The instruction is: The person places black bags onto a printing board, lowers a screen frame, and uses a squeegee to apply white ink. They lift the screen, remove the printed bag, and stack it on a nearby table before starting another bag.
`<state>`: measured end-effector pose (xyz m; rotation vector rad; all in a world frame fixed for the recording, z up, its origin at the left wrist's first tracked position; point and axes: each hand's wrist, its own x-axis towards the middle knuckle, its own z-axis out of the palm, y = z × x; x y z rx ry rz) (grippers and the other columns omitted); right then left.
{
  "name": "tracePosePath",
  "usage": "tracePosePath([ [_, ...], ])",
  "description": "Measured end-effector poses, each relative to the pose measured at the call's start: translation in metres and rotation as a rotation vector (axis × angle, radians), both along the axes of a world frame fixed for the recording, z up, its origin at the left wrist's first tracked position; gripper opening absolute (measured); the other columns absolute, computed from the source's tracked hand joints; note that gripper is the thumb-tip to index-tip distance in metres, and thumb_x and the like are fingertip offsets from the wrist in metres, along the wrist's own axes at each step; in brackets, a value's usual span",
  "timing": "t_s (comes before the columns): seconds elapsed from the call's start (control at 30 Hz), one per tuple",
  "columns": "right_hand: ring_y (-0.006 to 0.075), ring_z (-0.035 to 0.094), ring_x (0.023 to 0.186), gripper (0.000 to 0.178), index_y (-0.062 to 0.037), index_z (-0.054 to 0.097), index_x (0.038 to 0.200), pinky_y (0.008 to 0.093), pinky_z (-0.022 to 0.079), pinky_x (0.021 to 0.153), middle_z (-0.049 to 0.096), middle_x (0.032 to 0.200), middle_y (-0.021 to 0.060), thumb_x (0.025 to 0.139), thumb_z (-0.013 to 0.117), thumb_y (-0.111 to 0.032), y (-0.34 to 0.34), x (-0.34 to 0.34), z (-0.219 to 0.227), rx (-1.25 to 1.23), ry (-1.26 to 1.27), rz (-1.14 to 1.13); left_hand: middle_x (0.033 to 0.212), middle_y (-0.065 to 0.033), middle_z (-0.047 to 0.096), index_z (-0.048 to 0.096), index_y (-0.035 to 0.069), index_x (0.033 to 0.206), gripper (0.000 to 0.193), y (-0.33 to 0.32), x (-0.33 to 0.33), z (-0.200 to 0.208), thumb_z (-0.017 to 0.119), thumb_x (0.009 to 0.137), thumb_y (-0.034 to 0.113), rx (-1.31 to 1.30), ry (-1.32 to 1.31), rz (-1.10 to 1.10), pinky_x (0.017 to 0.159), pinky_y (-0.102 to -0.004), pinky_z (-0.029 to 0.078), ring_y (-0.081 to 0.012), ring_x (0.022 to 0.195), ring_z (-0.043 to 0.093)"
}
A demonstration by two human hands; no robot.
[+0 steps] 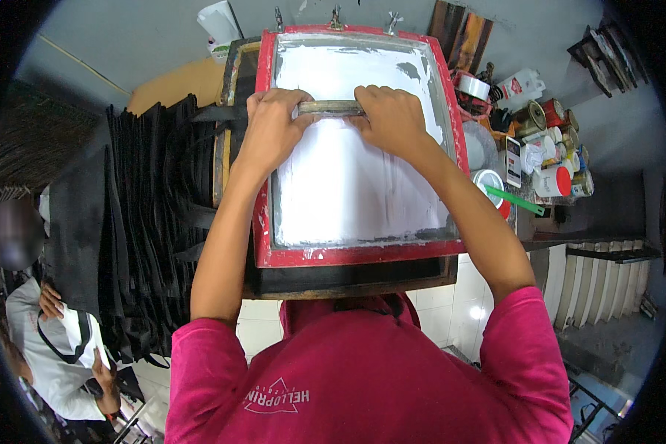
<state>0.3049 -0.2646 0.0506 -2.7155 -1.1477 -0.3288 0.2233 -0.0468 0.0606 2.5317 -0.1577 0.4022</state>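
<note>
Both of my hands grip a squeegee [331,108] with a worn wooden handle, lying crosswise over a screen-printing frame. My left hand [277,122] is closed on its left end, and my right hand [394,122] on its right end. The frame has a red border [362,257] and grey tape along its inner edges. White ink [340,192] covers most of the mesh, with grey patches near the far edge. The squeegee's blade is hidden under the handle and my fingers. Beneath the red frame shows a dark board [348,278].
Black fabric bags [144,222] hang in a thick row at left. On the right, a cluttered shelf holds several paint cans [529,118], a phone [513,161] and a white tub [488,180] with a green stick [514,200]. A co-worker [59,370] at lower left handles a white bag.
</note>
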Motion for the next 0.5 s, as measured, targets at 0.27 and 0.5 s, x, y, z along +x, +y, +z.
tracePosePath([
  [0.27, 0.0282, 0.067, 0.078, 0.026, -0.0088, 0.061, 0.093, 0.0422, 0.054, 0.068, 0.065, 0.084, 0.0084, 0.082, 0.077, -0.025, -0.02, -0.071, -0.008, 0.023, 0.018, 0.056, 0.103, -0.0177, 0.072, 0.073, 0.0, 0.107, 0.026, -0.018, -0.075, 0.005, 0.076, 0.086, 0.015, -0.02, 0.054, -0.021, 0.107, -0.0456, 0.034, -0.0326, 0.107, 0.064],
  [0.5, 0.0271, 0.063, 0.075, 0.022, -0.0078, 0.06, 0.092, 0.0402, 0.05, 0.064, 0.061, 0.082, 0.0081, 0.079, 0.072, -0.02, -0.039, -0.137, -0.004, 0.082, 0.075, 0.099, 0.107, -0.0136, 0.071, 0.071, 0.003, 0.11, 0.028, -0.035, -0.141, 0.012, 0.076, 0.085, 0.016, -0.043, 0.127, -0.022, 0.109, -0.0441, 0.032, -0.0307, 0.109, 0.063],
])
